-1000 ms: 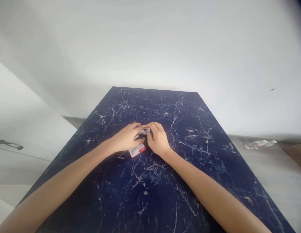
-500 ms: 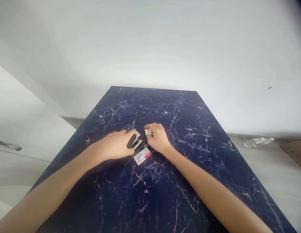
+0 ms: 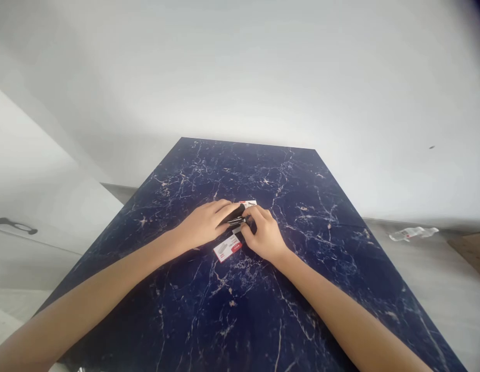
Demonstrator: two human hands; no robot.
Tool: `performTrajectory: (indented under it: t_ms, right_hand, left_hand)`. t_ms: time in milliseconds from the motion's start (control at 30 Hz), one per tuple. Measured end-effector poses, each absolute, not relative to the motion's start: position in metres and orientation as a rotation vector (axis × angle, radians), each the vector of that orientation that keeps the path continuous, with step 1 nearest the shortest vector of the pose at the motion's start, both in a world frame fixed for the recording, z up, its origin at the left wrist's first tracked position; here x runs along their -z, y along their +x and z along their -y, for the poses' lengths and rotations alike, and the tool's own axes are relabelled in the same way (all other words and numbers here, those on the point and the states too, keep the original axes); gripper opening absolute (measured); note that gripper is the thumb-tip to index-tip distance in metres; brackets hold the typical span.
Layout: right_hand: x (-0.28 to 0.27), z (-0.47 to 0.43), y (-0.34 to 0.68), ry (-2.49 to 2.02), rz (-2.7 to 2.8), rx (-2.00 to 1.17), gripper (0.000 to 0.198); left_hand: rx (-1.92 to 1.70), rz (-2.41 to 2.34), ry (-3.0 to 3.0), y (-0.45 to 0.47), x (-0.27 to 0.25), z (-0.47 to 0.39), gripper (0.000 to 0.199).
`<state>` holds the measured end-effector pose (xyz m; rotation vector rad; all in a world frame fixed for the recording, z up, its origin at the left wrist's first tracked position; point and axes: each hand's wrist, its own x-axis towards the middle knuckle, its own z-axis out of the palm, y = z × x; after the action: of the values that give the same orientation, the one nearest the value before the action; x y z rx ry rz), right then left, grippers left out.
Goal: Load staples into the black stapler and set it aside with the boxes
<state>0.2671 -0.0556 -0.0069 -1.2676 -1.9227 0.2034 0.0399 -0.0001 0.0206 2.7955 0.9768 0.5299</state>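
My left hand (image 3: 205,223) is closed around a black stapler (image 3: 235,213), whose metal channel shows between the thumb and fingers. At the stapler's right end, my right hand (image 3: 266,235) has thumb and forefinger bent together in a pinch. Whether those fingertips hold only the stapler or also something small, I cannot make out. A white and red staple box (image 3: 226,249) with a printed picture lies just in front of the hands. Behind the fingers, another white and red box (image 3: 249,203) is partly hidden.
The hands work on a dark blue marble-patterned table (image 3: 240,170) that stands against a pale wall. A clear plastic bottle (image 3: 413,234) lies to the right, beyond the table, near a brown cardboard piece (image 3: 470,250). At left is a white cabinet door with a dark handle (image 3: 17,226).
My right hand has left the small white and red box and moved to the stapler's end. My left hand has shifted right with the stapler, which is turned more level.
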Motion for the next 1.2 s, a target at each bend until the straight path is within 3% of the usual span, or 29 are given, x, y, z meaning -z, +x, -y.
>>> performTrajectory:
  t_ms: [167, 333, 533, 700, 833, 933, 1067, 1200]
  right_hand:
    - [0.010, 0.043, 0.268, -1.348, 1.823, -0.452, 0.039]
    - [0.009, 0.033, 0.276, -1.297, 1.832, -0.686, 0.041]
    - [0.003, 0.026, 0.306, -1.258, 1.936, -0.861, 0.028]
    - [-0.009, 0.026, 0.313, -1.318, 2.018, -0.791, 0.027]
    - [-0.017, 0.023, 0.325, -1.331, 2.166, -0.764, 0.007]
    - [-0.020, 0.025, 0.331, -1.359, 2.265, -0.704, 0.016]
    - [-0.027, 0.030, 0.324, -1.311, 2.454, -0.492, 0.034]
    - [-0.042, 0.035, 0.315, -1.483, 2.580, -0.157, 0.018]
  left_hand:
    - [-0.595, -0.816, 2.841, 0.028, 0.000, -0.018, 0.046]
    - [-0.523, -0.828, 2.762, 0.020, -0.001, -0.018, 0.066]
    - [-0.475, -0.919, 2.632, 0.021, 0.003, -0.014, 0.063]
    - [-0.471, -0.962, 2.632, 0.024, -0.001, -0.014, 0.055]
    - [-0.473, -0.989, 2.627, 0.027, -0.005, -0.012, 0.051]
    - [-0.473, -1.002, 2.620, 0.028, -0.006, -0.012, 0.051]
    - [-0.476, -0.997, 2.632, 0.028, -0.006, -0.011, 0.050]
    - [-0.451, -1.013, 2.628, 0.027, -0.007, -0.011, 0.051]
